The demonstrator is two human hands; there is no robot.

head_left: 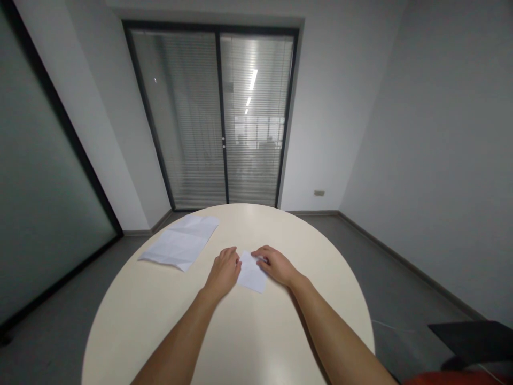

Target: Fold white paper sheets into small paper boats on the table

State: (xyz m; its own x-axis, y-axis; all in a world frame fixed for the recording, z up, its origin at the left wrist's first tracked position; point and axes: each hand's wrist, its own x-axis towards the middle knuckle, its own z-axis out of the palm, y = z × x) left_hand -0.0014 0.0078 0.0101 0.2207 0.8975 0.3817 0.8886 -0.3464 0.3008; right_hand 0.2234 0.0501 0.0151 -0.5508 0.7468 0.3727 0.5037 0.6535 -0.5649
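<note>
A small piece of white paper (251, 275) lies on the round table between my two hands, set at a slant. My left hand (224, 271) rests at its left edge, fingers curled together and the thumb against the paper's side. From the right, my right hand (277, 264) reaches over the paper's upper right edge. Its index finger and thumb are apart and touch the paper, with some of the sheet showing between them. The undersides of both hands are hidden.
A larger creased white sheet (182, 240) lies at the table's far left, near the rim. The round cream table (248, 342) stands before a glass partition with blinds (216, 123). A dark chair part (473, 339) shows at the lower right.
</note>
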